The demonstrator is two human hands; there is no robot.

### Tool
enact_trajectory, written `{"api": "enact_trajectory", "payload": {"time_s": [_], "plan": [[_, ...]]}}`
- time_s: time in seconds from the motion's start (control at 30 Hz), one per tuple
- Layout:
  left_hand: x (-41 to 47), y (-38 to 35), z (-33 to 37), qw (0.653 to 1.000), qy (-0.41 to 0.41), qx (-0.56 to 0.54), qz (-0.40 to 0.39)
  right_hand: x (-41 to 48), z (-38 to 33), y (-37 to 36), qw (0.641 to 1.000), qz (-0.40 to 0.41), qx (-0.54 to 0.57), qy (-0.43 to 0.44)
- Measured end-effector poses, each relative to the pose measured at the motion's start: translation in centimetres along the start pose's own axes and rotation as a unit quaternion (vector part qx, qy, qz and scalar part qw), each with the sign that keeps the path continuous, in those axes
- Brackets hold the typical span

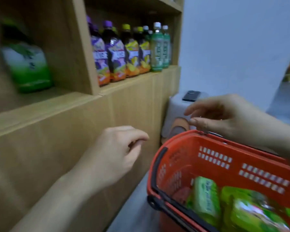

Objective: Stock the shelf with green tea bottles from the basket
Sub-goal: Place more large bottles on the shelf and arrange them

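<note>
Green tea bottles — three in basket, one on shelf; left hand, right hand loose, empty.

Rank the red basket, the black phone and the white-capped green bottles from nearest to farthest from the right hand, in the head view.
1. Red basket: its far rim lies just under the right hand.
2. Black phone: on the white stool, just beyond the fingertips.
3. White-capped green bottles: up on the shelf, at the row's right end.
</note>
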State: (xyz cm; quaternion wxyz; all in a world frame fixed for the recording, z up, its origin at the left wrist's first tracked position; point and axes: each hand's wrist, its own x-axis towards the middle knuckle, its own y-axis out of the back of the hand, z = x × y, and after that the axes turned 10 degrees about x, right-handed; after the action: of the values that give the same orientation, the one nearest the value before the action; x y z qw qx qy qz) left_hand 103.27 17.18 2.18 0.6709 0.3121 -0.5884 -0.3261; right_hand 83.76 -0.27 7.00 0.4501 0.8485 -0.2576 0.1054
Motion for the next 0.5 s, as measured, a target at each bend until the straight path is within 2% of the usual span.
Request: {"api": "enact_trajectory", "payload": {"time_s": [0.17, 0.23, 0.3, 0.37, 0.43, 0.5], "plan": [[3.1, -10.5, 5.4, 0.993, -0.008, -0.053, -0.109, -8.1, 11.2, 2.7, 0.98, -0.027, -0.058, -0.188], [4.4, -13.9, 7.3, 0.981, -0.014, -0.03, -0.191, -10.4, 14.9, 1.8, 0.962, -0.086, -0.064, -0.251], [5.7, -17.0, 8.8, 0.963, -0.037, -0.007, -0.267, -12.1, 18.2, 0.6, 0.925, -0.198, -0.081, -0.313], [7.0, -19.7, 10.6, 0.937, -0.054, 0.002, -0.345, -13.7, 21.1, -0.6, 0.873, -0.303, -0.089, -0.371], [8.1, -22.1, 12.7, 0.906, -0.08, 0.013, -0.414, -15.3, 23.4, -2.1, 0.822, -0.378, -0.105, -0.413], [8.9, -24.2, 14.8, 0.886, -0.11, 0.027, -0.449, -16.6, 24.6, -4.1, 0.785, -0.432, -0.159, -0.414]]}}
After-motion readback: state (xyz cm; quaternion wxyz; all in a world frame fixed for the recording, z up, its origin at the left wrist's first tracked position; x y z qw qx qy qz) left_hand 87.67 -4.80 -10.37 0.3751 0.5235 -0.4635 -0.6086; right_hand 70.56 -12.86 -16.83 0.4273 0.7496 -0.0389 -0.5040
